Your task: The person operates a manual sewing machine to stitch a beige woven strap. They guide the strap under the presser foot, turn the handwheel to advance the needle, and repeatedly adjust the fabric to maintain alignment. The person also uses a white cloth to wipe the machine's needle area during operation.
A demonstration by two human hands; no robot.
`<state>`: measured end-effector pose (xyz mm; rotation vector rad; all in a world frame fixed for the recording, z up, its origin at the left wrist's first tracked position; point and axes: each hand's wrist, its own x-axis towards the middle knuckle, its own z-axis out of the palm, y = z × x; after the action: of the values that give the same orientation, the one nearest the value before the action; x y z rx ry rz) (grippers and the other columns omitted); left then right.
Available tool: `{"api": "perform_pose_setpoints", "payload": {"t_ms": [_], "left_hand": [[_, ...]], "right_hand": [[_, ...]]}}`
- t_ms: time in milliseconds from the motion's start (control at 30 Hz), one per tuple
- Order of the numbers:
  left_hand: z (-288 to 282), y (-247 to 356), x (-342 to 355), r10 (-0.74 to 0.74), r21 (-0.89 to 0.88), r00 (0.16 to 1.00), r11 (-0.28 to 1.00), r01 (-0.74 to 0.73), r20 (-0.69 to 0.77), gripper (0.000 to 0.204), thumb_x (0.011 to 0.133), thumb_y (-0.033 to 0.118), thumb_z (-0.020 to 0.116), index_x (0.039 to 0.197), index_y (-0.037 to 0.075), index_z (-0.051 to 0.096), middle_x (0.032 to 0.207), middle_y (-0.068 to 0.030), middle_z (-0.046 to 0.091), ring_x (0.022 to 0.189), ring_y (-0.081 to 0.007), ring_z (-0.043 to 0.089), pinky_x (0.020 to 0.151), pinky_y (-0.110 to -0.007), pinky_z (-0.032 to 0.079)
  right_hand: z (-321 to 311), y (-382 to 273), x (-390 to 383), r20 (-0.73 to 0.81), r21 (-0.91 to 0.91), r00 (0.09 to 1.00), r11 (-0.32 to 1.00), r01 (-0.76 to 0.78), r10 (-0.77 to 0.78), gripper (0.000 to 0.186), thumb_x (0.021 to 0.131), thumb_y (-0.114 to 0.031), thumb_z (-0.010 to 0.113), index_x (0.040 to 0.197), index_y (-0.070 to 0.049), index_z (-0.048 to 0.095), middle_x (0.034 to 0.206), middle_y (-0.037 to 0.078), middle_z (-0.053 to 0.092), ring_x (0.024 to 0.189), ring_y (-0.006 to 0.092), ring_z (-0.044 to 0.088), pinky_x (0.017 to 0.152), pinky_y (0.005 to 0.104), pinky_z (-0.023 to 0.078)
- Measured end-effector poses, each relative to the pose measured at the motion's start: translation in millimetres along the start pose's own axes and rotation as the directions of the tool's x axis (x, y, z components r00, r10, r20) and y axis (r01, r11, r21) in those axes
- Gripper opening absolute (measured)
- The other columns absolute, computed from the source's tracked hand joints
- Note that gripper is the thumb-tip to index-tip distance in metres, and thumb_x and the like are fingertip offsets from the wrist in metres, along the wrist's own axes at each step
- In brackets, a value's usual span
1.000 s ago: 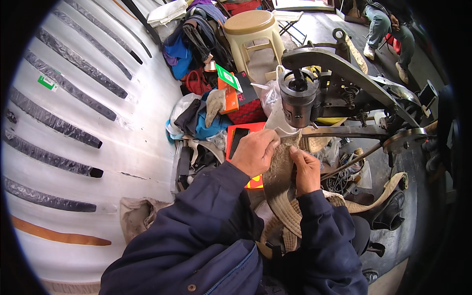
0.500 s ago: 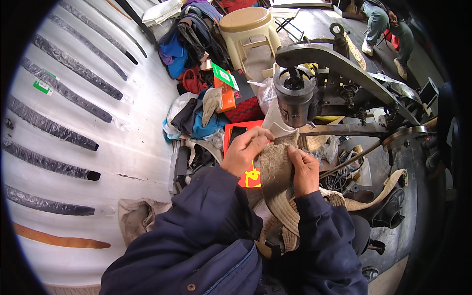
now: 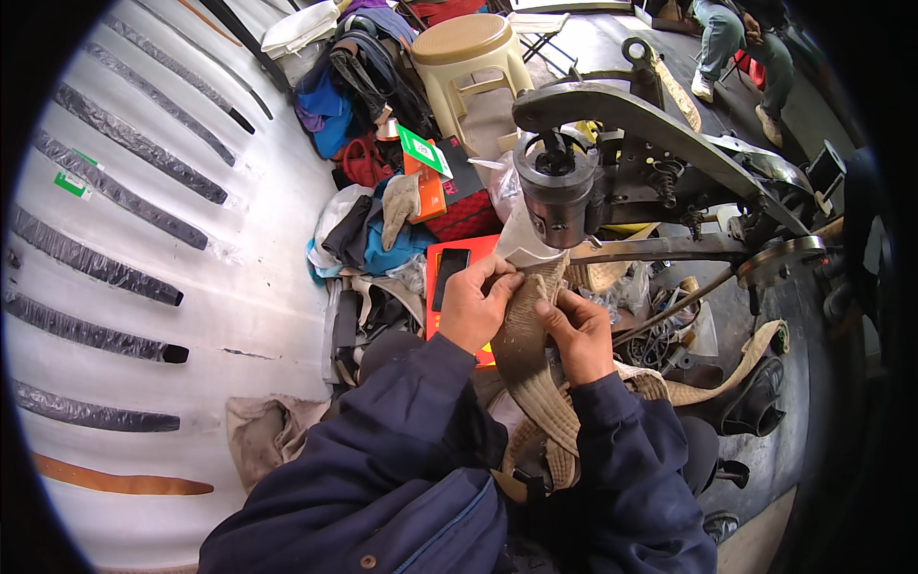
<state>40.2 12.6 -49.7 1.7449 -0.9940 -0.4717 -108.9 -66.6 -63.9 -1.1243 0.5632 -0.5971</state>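
Note:
My left hand (image 3: 478, 304) pinches the upper left edge of a wide tan stitched fabric strap (image 3: 528, 346). The strap's frayed end is folded between my hands. On its right edge, my right hand (image 3: 581, 337) grips with the thumb pressed on the cloth. Below my hands the strap hangs in a curve, and ribbed loops of it lie by my lap. Just beyond my fingers stands a dark metal shoe-repair sewing machine (image 3: 559, 196). The strap end is close under its head; whether they touch I cannot tell.
To the left, several dark plastic-wrapped strips (image 3: 105, 258) lie on a pale surface. A beige stool (image 3: 466, 43) stands behind bags and cloths. A black phone (image 3: 449, 273) rests on a red sheet. A dark shoe (image 3: 755, 407) sits at right; another person (image 3: 741, 48) sits far right.
The strap's top edge, spread flat before, is now bunched and folded over. My left hand has curled in closer, and my right hand has turned with its fingers behind the cloth. The view has shifted slightly.

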Motion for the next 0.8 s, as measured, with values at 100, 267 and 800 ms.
{"api": "perform_pose_setpoints", "payload": {"t_ms": [100, 267, 800], "left_hand": [[1.7, 3.7, -2.1, 0.014, 0.021, 0.999, 1.0, -0.014, -0.035, 0.007, 0.09, 0.006, 0.067, 0.093, 0.0, 0.066, 0.073, -0.0073, 0.064, 0.066, -0.0112, 0.059, 0.064, -0.027, 0.048], [2.8, 16.7, -3.8, 0.249, 0.224, 0.966, 0.948, -0.228, -0.068, 0.015, 0.083, 0.002, 0.069, 0.098, 0.006, 0.07, 0.084, -0.0098, 0.063, 0.073, -0.0239, 0.062, 0.067, -0.033, 0.05], [-8.7, 32.1, 22.1, 0.366, 0.155, 0.886, 0.894, -0.42, 0.285, 0.018, 0.081, 0.0, 0.07, 0.097, 0.006, 0.073, 0.084, -0.0083, 0.062, 0.08, -0.0249, 0.063, 0.073, -0.033, 0.05]], "right_hand": [[-2.3, -2.5, -0.1, 0.003, 0.012, 1.0, 1.0, -0.011, 0.011, 0.027, 0.095, -0.014, 0.065, 0.071, -0.004, 0.055, 0.06, -0.004, 0.051, 0.052, 0.0042, 0.045, 0.047, 0.0237, 0.033], [-1.9, 2.1, 1.6, -0.047, 0.024, 0.998, 0.999, -0.041, 0.042, 0.032, 0.096, -0.018, 0.064, 0.068, -0.004, 0.055, 0.059, -0.003, 0.051, 0.051, 0.0042, 0.044, 0.046, 0.024, 0.034], [-6.1, 4.6, 4.1, -0.075, 0.035, 0.989, 0.992, -0.124, 0.126, 0.029, 0.094, -0.023, 0.07, 0.076, -0.001, 0.066, 0.063, -0.003, 0.057, 0.055, 0.0043, 0.049, 0.048, 0.0234, 0.039]]}}
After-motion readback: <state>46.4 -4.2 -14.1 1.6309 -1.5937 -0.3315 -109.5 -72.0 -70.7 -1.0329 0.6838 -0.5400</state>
